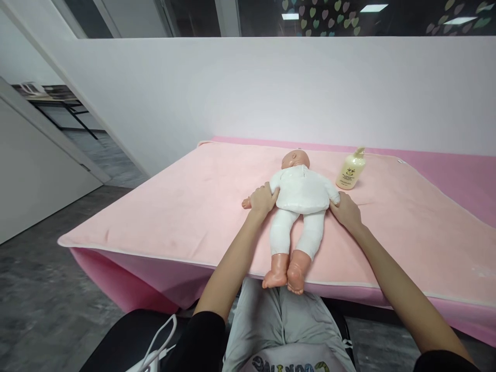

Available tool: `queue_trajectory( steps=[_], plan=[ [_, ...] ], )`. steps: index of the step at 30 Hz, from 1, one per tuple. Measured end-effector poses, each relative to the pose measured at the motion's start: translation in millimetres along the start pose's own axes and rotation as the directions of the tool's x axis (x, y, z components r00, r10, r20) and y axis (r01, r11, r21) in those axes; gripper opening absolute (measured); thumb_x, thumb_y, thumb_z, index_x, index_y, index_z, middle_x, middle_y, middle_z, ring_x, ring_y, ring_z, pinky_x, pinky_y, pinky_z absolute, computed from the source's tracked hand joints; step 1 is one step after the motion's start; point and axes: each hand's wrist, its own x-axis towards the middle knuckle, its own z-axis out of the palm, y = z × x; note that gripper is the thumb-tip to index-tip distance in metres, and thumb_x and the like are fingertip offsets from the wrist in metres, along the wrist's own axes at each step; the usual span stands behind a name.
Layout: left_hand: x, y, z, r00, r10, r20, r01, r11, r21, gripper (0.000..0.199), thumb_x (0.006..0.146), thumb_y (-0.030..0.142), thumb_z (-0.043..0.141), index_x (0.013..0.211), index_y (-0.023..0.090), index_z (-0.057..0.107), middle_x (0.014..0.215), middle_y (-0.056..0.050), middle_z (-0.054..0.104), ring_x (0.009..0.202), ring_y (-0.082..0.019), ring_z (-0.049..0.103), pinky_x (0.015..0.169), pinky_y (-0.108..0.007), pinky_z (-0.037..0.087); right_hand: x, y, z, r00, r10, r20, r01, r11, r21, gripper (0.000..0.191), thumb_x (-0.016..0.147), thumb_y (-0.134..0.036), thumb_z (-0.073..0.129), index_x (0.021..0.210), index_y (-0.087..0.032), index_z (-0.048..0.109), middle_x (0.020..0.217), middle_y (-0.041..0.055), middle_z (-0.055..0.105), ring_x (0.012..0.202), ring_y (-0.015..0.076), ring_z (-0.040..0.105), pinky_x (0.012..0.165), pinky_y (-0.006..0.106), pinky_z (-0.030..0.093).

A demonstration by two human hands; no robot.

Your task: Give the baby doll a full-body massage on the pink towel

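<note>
A baby doll (302, 191) with a white cloth body lies lengthwise on the pink pad, its head turned so that an ear shows. The doll's bare feet reach the pad's near edge. My left hand (264, 199) is closed around the doll's arm on the left, and the doll's small hand sticks out past it. On the other side, my right hand (346, 211) has its fingers closed at the end of the doll's other arm, hiding that doll hand. Beyond my right hand stands a pale yellow pump bottle (351, 169), upright and untouched.
The light pink pad (163, 206) covers a table draped in darker pink cloth (457, 175). A white wall (271, 88) rises behind it. My legs are under the near edge. White cables (160, 341) lie on a black seat at lower left.
</note>
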Motion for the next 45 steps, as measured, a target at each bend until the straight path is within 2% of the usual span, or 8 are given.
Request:
queue_trajectory(
  steps=[20,36,42,45],
  plan=[
    [1.4,-0.9,2.2,1.000,0.004,-0.006,-0.004,1.000,0.027,0.050,0.089,0.052,0.021,0.109,0.014,0.048,0.103,-0.013,0.064,0.095,-0.027,0.061,0.076,-0.035,0.043,2.7,4.9,4.3,0.999,-0.053,-0.004,0.053,0.999,-0.007,0.034,0.086,-0.048,0.036,0.098,-0.018,0.046,0.099,0.0093,0.057,0.085,0.0229,0.055,0.059,0.030,0.035],
    [7.3,-1.4,7.6,1.000,0.007,0.006,-0.007,0.998,0.068,0.047,0.090,0.048,0.023,0.109,0.013,0.047,0.101,-0.013,0.064,0.094,-0.027,0.061,0.073,-0.035,0.044,1.1,3.2,0.3,0.999,-0.035,0.011,0.035,0.999,0.009,0.037,0.084,-0.051,0.037,0.100,-0.018,0.048,0.098,0.0100,0.058,0.084,0.0235,0.056,0.060,0.029,0.036],
    [4.6,-2.3,5.5,0.999,0.045,0.021,-0.046,0.998,0.045,0.046,0.085,0.052,0.035,0.108,0.013,0.045,0.103,-0.014,0.063,0.095,-0.028,0.061,0.073,-0.035,0.044,0.7,2.1,-1.2,0.999,-0.039,0.015,0.039,0.999,0.026,0.037,0.084,-0.051,0.037,0.097,-0.019,0.048,0.098,0.0097,0.058,0.086,0.0242,0.056,0.059,0.029,0.035],
    [3.9,-1.7,4.3,0.998,0.046,0.034,-0.047,0.998,0.051,0.045,0.085,0.050,0.036,0.110,0.013,0.044,0.104,-0.016,0.062,0.097,-0.028,0.060,0.073,-0.035,0.043,0.6,2.5,-0.7,0.999,-0.043,0.011,0.043,0.999,0.020,0.036,0.084,-0.050,0.037,0.097,-0.019,0.048,0.097,0.0098,0.058,0.084,0.0237,0.056,0.059,0.029,0.035]
  ],
)
